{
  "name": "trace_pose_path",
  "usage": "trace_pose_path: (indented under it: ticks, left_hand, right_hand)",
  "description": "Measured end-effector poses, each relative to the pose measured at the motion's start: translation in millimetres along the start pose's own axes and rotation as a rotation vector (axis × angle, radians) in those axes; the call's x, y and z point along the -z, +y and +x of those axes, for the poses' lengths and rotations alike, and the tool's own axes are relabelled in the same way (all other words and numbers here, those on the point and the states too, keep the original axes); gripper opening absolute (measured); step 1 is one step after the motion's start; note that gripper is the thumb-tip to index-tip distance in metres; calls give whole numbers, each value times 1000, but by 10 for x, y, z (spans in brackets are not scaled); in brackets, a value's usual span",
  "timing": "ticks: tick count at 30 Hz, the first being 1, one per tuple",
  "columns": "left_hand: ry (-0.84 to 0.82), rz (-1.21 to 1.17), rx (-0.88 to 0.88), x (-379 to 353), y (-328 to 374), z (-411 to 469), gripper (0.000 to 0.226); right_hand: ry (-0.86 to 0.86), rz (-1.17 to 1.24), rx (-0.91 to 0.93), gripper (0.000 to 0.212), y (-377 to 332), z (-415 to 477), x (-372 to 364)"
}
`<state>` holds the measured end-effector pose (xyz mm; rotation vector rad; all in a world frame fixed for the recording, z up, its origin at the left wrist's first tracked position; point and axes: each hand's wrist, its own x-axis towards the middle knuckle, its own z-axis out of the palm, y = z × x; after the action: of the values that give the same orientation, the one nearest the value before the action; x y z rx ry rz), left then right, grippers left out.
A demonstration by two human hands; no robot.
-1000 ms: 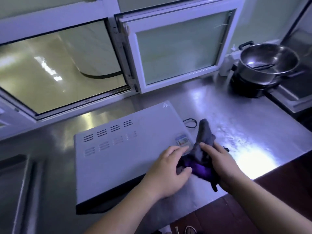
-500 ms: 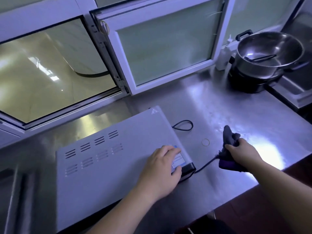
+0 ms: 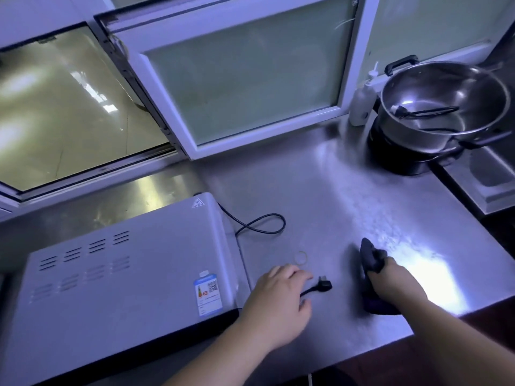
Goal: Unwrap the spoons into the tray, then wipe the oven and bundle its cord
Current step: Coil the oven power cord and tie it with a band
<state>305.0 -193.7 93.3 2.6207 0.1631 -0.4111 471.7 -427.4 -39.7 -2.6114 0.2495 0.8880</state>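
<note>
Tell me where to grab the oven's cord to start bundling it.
Take the cord just behind its plug, coming from above: that free end lies flat on the counter beside the left hand, and the plug's bulk should stop the grip slipping off.

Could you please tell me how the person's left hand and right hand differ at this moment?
The left hand curls round the oven cord just behind its plug; the right hand grips a dark cloth. The left hand sits close beside the oven; the right hand is farther off, near the glare on the steel counter. Both are low over that counter.
</note>
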Motion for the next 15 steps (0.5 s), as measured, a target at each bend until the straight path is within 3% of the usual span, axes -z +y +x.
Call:
trace_pose_path:
  ticks: [5,10,13,15]
  left_hand:
    - [-306,45,167,-301,7,170,54]
    - [-406,72,244,-462,-103,270,51]
    - [-412,69,252,-482,-109,311,51]
    - [-414,64,253,-492,-103,332,51]
  right_hand:
    - [-74,-45,70,54,55,-10,91]
    - [-112,-132,43,55,206,192,-96]
    - [6,-207,47,48,171,95,-145]
    - [176,-378,206,48,106,49,-150]
